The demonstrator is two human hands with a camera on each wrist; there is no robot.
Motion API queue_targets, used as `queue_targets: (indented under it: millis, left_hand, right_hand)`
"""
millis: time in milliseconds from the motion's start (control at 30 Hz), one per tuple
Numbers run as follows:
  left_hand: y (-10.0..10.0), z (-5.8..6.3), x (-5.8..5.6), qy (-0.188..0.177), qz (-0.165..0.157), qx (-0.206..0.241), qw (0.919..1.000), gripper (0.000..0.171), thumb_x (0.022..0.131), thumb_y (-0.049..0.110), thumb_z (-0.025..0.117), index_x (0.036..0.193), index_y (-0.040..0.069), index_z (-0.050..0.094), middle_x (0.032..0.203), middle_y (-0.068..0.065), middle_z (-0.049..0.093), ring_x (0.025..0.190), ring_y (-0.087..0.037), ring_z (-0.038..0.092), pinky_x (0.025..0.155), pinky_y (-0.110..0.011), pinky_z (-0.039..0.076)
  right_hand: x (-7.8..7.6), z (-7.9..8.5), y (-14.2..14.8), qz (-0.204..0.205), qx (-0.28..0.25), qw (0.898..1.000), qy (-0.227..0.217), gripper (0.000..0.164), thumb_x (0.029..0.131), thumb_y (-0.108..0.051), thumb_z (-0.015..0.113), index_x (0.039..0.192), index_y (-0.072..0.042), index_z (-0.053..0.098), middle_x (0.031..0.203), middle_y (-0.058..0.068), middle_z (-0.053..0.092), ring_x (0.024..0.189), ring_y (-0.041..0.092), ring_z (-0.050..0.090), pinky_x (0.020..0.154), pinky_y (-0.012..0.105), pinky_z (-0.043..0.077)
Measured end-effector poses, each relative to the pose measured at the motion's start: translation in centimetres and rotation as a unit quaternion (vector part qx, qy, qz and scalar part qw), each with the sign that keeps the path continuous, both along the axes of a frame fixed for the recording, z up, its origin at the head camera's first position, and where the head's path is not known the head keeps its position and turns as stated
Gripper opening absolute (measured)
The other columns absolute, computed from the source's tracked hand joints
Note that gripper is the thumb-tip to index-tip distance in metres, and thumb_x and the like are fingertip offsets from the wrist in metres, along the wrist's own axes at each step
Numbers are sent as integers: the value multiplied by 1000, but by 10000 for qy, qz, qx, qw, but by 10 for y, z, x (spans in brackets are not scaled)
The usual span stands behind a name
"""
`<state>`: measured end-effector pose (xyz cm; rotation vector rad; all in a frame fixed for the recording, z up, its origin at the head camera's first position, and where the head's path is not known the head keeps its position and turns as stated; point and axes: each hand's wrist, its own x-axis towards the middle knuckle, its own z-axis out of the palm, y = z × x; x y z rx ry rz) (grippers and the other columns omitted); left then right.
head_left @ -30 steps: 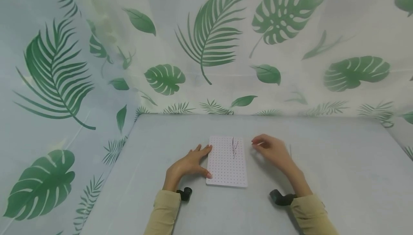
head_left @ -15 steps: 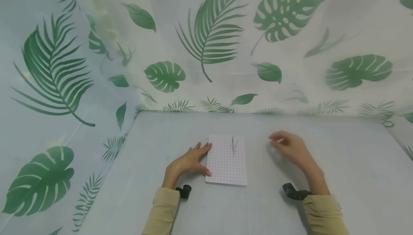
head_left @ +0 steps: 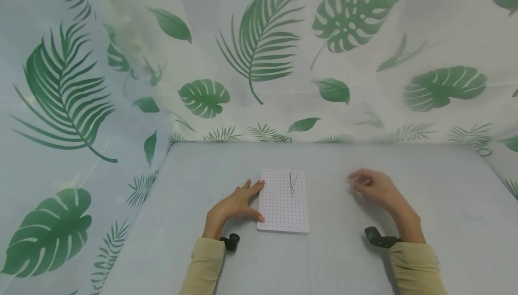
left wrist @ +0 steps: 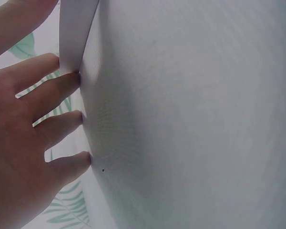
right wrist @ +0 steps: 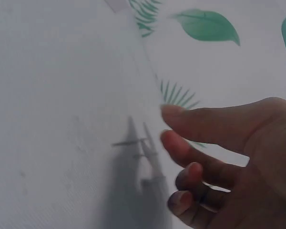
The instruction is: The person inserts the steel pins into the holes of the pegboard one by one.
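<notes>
Left hand (head_left: 236,205), fingers spread straight, touches the white rectangular hole-dotted board (head_left: 281,216), flat on the pale worktop (head_left: 323,263), thin dark sticks (head_left: 292,193) near its far end. Probably light, stiff, slide-prone: steady its edges! Right hand (head_left: 379,190) hovers apart, fingers loosely curled.

Right hand (right wrist: 257,167), thumb and forefinger apart; thin dark stick (right wrist: 126,142), blurred, near the hand; pale tabletop (right wrist: 52,95), shadowed; leaf-printed sheet (right wrist: 262,71).
</notes>
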<state>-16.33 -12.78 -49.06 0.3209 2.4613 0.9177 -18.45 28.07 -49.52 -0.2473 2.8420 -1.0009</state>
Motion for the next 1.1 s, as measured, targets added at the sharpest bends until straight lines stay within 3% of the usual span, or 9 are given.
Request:
queue_targets:
  millis: [233,533,1100]
  left_hand:
    - [-2,-1,0,-5,-2,-29,10000,105,75,27,91,162,20,34,171,-12,20,155,-53,7,123,-71,12]
    - [-4,-2,3,49,-26,2,10000,105,75,26,92,162,18,34,171,-14,21,155,-55,8,123,-72,13]
    - [0,-1,2,118,-48,11,9999,104,75,26,91,162,19,35,171,-15,20,156,-50,9,125,-68,13]
  right_hand:
    - [1,-4,13,132,191,9992,-333,37,89,-17,78,120,1,69,100,16,71,92,31,67,69,32,54]
    - [5,-13,16,197,-19,9991,-364,41,87,-18,80,122,1,69,92,6,67,84,18,60,69,29,49]
    - [3,-12,15,-1,204,9992,-349,38,86,-20,81,118,-2,71,92,6,66,87,21,60,73,33,48]
